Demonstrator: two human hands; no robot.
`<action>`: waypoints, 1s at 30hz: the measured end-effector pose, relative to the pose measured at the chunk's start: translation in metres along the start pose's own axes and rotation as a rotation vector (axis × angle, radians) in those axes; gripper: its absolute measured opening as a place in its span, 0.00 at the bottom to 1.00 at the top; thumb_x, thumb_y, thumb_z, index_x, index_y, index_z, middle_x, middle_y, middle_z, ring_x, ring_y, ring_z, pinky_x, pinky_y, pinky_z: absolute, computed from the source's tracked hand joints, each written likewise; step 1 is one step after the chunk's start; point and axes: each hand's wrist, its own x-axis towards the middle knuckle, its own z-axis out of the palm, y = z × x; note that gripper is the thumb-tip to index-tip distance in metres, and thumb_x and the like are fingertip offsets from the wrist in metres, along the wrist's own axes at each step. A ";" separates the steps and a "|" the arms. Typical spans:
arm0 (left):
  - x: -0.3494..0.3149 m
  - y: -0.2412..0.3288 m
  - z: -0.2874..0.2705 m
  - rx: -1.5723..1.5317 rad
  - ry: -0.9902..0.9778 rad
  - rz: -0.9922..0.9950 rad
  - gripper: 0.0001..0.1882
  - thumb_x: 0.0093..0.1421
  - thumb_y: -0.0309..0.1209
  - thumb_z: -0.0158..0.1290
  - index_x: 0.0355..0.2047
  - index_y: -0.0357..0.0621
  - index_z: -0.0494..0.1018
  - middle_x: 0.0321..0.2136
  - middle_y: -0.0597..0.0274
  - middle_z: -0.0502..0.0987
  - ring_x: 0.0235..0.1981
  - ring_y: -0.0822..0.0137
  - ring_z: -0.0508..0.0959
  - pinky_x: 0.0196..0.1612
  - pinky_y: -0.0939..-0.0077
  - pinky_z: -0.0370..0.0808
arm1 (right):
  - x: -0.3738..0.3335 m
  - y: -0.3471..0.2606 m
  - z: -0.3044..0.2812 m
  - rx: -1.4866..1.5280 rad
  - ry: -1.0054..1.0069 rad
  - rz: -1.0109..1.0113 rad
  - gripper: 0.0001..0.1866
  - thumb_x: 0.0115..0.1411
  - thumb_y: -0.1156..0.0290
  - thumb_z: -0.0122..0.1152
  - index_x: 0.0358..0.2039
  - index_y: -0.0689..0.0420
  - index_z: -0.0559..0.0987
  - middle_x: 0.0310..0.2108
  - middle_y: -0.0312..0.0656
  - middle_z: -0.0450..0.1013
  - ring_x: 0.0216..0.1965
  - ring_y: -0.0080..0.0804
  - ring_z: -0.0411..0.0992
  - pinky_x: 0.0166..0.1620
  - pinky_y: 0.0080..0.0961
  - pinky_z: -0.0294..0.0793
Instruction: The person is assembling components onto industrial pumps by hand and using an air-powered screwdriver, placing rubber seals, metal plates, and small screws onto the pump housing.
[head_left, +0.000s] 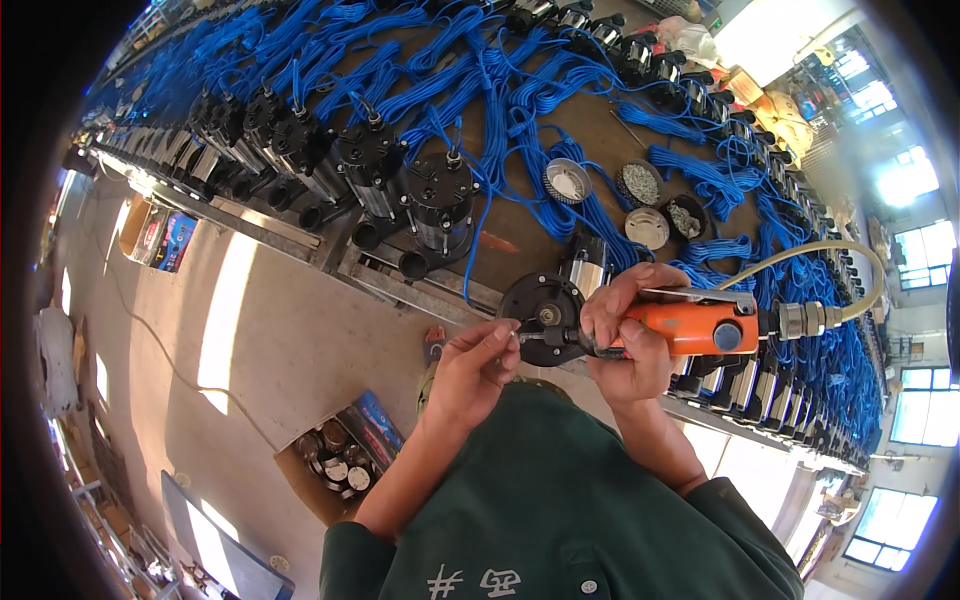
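Tabletop (507, 264): long, brown, spanning the upper part of the frame, mostly covered with bundled blue cables (495, 100). Round dishes (568, 165), upper right of centre, some holding small metal parts. Black-and-silver pumps (440, 195) in a row along the near edge, upper left to centre; similar units at the right.

Room: pale floor (300, 330), left of the frame, crossed by bands of sunlight; cardboard box (294, 484) with round metal parts, lower left; bright windows (925, 415), far right.

Edges and open room: black round assembly (520, 298) mid-frame, at the near edge, just in front of a dark green shirt (600, 480); floor stretching between that edge and the box; pale hose (830, 244) arching above the cables at right.

Hands: right hand (628, 375), fingers wrapped round an orange power tool (690, 328), right of centre, its dark nose above the assembly; left hand (478, 368), fingers pinched on a small metal piece (529, 338) beside that nose, its kind too small to tell
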 end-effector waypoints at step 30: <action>0.061 0.015 -0.008 0.807 -0.101 0.538 0.21 0.68 0.39 0.48 0.30 0.31 0.78 0.14 0.77 0.60 0.20 0.82 0.56 0.22 0.83 0.55 | 0.023 0.044 -0.006 -0.127 -0.098 0.156 0.19 0.48 0.84 0.46 0.43 0.62 0.65 0.27 0.45 0.67 0.20 0.27 0.64 0.30 0.27 0.68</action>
